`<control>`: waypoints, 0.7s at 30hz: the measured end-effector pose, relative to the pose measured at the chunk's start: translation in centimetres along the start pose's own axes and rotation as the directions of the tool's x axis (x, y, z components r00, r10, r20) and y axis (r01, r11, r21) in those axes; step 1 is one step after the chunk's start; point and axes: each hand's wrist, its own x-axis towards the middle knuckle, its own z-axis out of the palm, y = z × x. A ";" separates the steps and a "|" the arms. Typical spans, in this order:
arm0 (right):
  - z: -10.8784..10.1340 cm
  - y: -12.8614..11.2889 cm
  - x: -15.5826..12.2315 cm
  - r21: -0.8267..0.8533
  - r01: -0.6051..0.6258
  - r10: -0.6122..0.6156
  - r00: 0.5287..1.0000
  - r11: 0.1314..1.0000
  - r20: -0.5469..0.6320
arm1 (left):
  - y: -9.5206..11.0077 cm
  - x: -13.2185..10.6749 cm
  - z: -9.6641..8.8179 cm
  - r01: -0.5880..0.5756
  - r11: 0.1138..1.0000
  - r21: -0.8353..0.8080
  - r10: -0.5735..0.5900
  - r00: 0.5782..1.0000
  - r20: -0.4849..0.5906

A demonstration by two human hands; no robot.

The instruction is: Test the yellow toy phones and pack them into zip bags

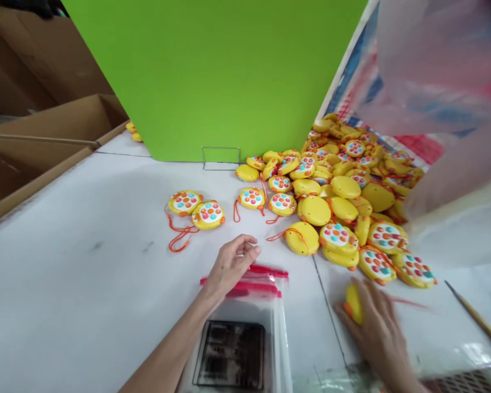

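My right hand [378, 327], slightly blurred, is closed around a yellow animal-shaped button toy [354, 303]; a red cord trails out to its right. My left hand [235, 262] hovers over the red zip edges of a stack of clear zip bags [280, 338]. Its fingers are loosely curled, with a small gap at the thumb and nothing visible between them. Beyond it lie two similar toys with coloured dots, a left one [185, 202] and a right one [208, 215], with orange wrist cords. Another dotted toy [251, 198] lies nearer the pile.
A large heap of the yellow toys [346, 187] spreads across the right side. Behind stands a green panel [221, 76] with a small wire stand [221, 158] at its foot. Cardboard boxes [45, 128] are at left; a thin pointed stick [477, 316] lies at right.
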 end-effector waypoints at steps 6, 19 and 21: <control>-0.4 -1.1 0.5 0.380 -0.326 0.260 0.941 0.866 0.215 | -0.1 0.0 0.5 -0.011 1.000 -0.016 0.012 0.998 0.059; 5.2 -13.1 0.3 0.840 -0.542 0.206 0.822 -0.006 0.531 | -1.1 -1.7 2.6 0.283 0.883 -0.373 -0.115 0.904 0.412; 5.4 -12.8 0.6 0.840 -0.528 0.139 0.848 0.123 0.512 | -1.2 -1.6 2.4 0.233 0.880 -0.414 -0.088 0.936 0.340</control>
